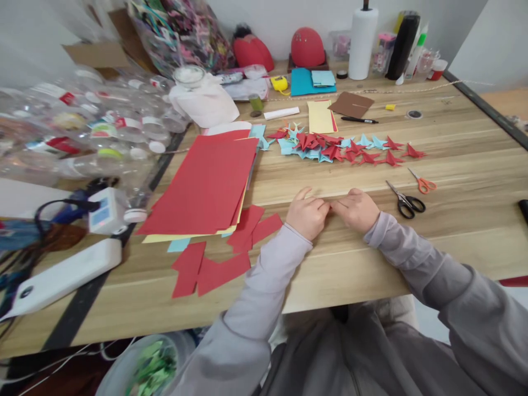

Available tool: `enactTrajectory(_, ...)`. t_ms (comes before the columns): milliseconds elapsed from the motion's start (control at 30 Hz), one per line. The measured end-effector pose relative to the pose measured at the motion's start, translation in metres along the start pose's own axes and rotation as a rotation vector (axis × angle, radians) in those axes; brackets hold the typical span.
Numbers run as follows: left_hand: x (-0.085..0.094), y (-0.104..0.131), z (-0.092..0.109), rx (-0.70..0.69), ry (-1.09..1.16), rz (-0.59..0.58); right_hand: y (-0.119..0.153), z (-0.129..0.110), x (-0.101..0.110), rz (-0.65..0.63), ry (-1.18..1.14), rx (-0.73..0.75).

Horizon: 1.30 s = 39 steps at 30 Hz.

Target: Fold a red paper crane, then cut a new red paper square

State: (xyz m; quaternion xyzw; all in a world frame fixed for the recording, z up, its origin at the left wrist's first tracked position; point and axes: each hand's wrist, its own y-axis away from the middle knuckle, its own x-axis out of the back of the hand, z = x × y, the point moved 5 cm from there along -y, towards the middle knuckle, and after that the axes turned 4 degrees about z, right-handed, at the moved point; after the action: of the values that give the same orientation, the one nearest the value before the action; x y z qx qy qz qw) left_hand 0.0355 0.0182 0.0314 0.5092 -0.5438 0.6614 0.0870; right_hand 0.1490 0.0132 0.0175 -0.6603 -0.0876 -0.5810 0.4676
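My left hand (308,213) and my right hand (355,211) meet fingertip to fingertip just over the wooden table (355,275). Both have their fingers closed in a pinch, and whatever lies between them is hidden. Beyond the hands runs a cluster of folded paper cranes, red ones (367,157) and light blue ones (307,153). To the left of my left hand lie several cut red paper pieces (223,273). Black-handled scissors (406,202) and orange-handled scissors (424,182) rest to the right of my right hand.
A stack of red paper sheets (206,181) covers the table's left part. Many plastic bottles (127,126) crowd the far left, near a white power bank-like device (66,275). Behind are a yellow tape measure (279,83), blue paper (300,82) and a white bottle (363,44).
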Motion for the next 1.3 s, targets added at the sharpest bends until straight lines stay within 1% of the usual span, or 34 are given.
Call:
enactTrajectory(133,-0.001,0.003,-0.008,0.085,0.004,0.017,0.0,0.01,0.001,0.009,0.012,-0.08)
enactTrajectory(333,0.001,0.004,-0.008,0.137,0.082,0.004,0.005,0.013,0.006,0.043,-0.018,-0.071)
enactTrajectory(500,0.001,0.003,-0.007,0.128,0.125,-0.009,0.006,0.013,0.008,0.054,-0.054,-0.078)
enactTrajectory(667,0.001,0.001,-0.003,0.07,0.14,-0.015,0.005,0.012,0.012,0.086,-0.056,-0.063)
enactTrajectory(833,0.006,-0.001,0.002,0.037,0.106,0.029,0.004,0.012,0.01,0.004,-0.069,-0.109)
enactTrajectory(1033,0.009,-0.003,0.003,0.035,0.141,0.002,0.006,0.01,0.01,0.001,-0.168,-0.134)
enactTrajectory(1167,0.009,-0.003,0.003,0.046,0.097,-0.008,0.006,0.013,0.008,-0.077,-0.197,-0.247)
enactTrajectory(1300,0.009,-0.002,0.001,0.054,0.063,-0.016,0.006,0.017,0.006,-0.108,-0.215,-0.33)
